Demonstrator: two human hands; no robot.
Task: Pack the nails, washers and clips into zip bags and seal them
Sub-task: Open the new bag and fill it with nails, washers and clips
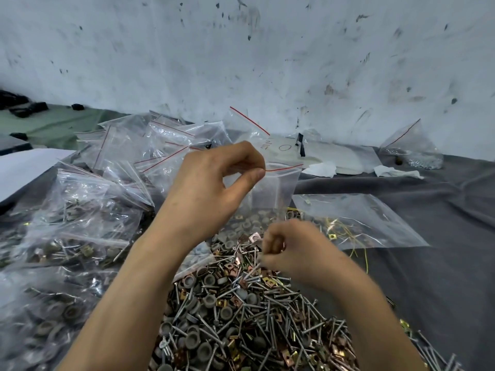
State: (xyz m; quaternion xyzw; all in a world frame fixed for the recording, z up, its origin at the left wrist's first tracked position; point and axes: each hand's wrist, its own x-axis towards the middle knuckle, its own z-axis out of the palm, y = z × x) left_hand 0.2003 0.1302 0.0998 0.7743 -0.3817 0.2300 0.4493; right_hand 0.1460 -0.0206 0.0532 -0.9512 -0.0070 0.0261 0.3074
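Note:
My left hand [214,175] pinches the red-striped top edge of a clear zip bag [276,188], which hangs upright and looks empty above the pile. A large heap of nails, grey washers and brass clips [241,311] covers the dark cloth in front of me. Lower and to the right, my right hand [292,250] is closed over the heap with a few nails caught between its fingers. Its fingertips are blurred.
Filled zip bags [88,210] are stacked on the left. A flat bag with a few clips and yellow wire [356,223] lies to the right. Another bag with metal parts [412,148], white tissues [321,168] and a scuffed white wall [267,62] are behind.

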